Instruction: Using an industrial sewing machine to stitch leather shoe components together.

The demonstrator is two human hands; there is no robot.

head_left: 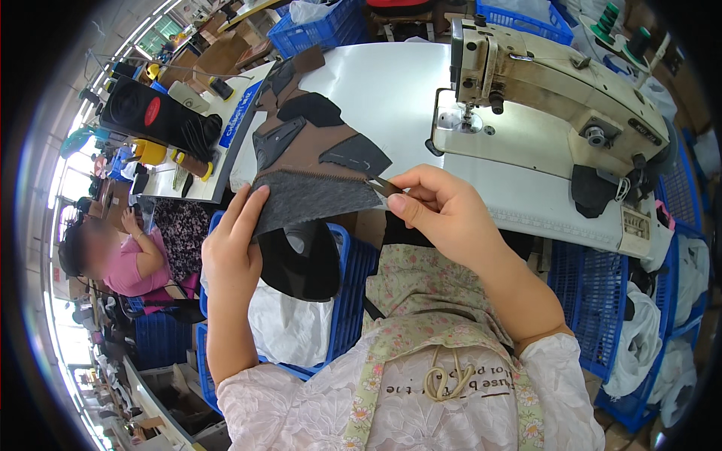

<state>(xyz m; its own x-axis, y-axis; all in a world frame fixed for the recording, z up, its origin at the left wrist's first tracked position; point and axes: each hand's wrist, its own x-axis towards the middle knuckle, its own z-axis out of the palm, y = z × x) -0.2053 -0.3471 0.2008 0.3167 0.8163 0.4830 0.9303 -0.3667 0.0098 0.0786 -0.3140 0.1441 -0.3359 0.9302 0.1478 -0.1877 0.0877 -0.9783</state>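
Note:
My left hand [235, 239] grips the left end of a stitched panel, its fingers lying over the edge. The panel has a dark grey, felt-like strip [316, 201] joined to brown material [304, 154] along a toothed seam. Black patches [310, 110] sit on and around the brown part, which spreads over the white table. In my right hand [445, 214] is a small pair of dark metal thread snips [385, 186], pinched between thumb and fingers. Their tips meet the right end of the seam; whether the blades are apart is too small to tell.
A sewing machine [556, 98] stands on the white table [383, 83] to the right. Below the panel, a curved black piece [304, 263] lies over a blue crate [353, 278] with white bags. At left are thread spools [192, 165] and a seated person in pink [139, 263].

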